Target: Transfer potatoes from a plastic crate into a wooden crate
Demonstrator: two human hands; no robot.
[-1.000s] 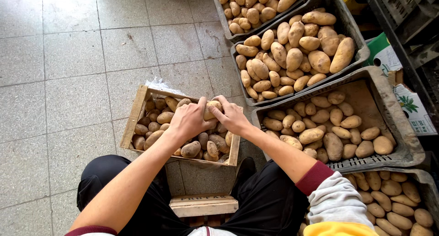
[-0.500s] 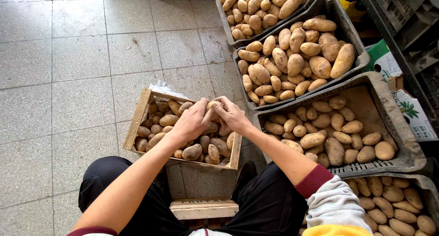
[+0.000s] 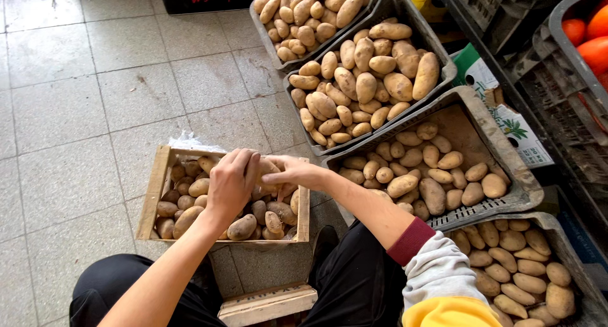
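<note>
Centrally, a wooden crate (image 3: pixel 155 197) of potatoes rests on the tiled floor (image 3: pixel 76 111) between the person's knees. Above the crate's far-right part, the left hand (image 3: pixel 231 184) and the right hand (image 3: pixel 294 173) meet, both closed together around one potato (image 3: pixel 268 170) held just over the heap. To the right of the crate, four grey plastic trays of potatoes stand in a row; the nearest tray (image 3: pixel 506 168) is partly filled. Beyond the crate's far edge, a scrap of clear plastic (image 3: pixel 187 141) shows.
</note>
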